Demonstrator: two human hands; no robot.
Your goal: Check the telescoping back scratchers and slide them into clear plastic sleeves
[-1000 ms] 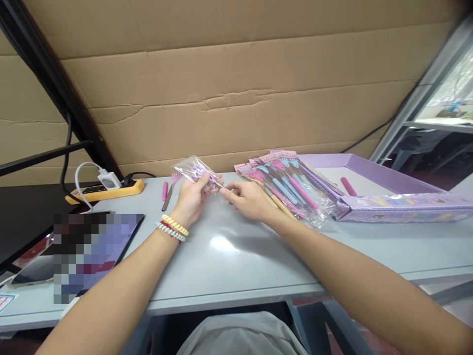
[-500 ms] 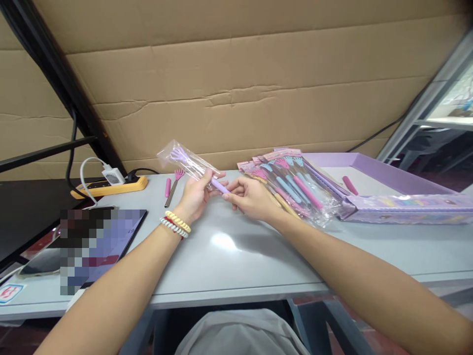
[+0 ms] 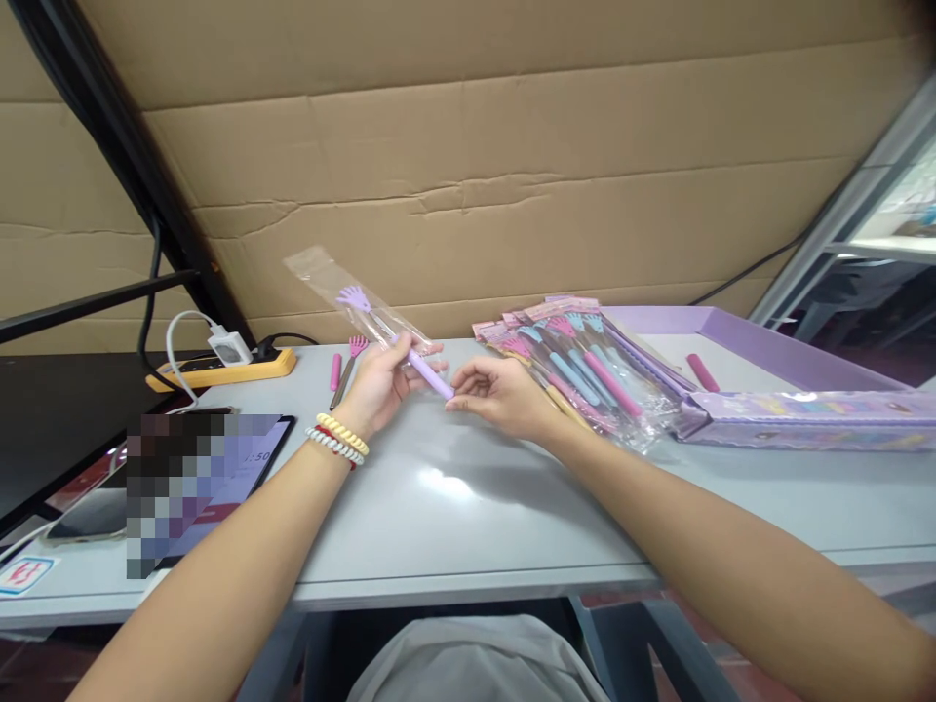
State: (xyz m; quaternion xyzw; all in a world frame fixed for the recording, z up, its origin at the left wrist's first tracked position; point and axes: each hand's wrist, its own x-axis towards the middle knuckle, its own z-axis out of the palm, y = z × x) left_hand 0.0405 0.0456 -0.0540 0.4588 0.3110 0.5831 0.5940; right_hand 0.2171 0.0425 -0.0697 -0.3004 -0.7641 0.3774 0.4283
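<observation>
My left hand (image 3: 384, 385) grips a purple back scratcher (image 3: 431, 374) with a small hand-shaped head. A clear plastic sleeve (image 3: 314, 268) covers its head and shaft, while the lower handle sticks out bare. At the handle's lower end, the fingertips of my right hand (image 3: 493, 395) are pinched on the tip. Beyond my left wrist lie a pink back scratcher (image 3: 357, 347) with a metal shaft and a separate pink handle grip (image 3: 335, 372). Several bagged back scratchers (image 3: 574, 366) in pink, blue and yellow are piled right of my right hand.
A purple open box (image 3: 797, 424) stands at the right, with a pink grip (image 3: 702, 372) inside. On the left are a yellow power strip (image 3: 274, 367) with a white charger (image 3: 229, 345), and a tablet (image 3: 267, 458). A cardboard wall (image 3: 468, 136) rises behind the table.
The purple back scratcher shows more bare handle below the sleeve. The sleeve's far end now reaches further up and left past the head. My left hand has shifted slightly left.
</observation>
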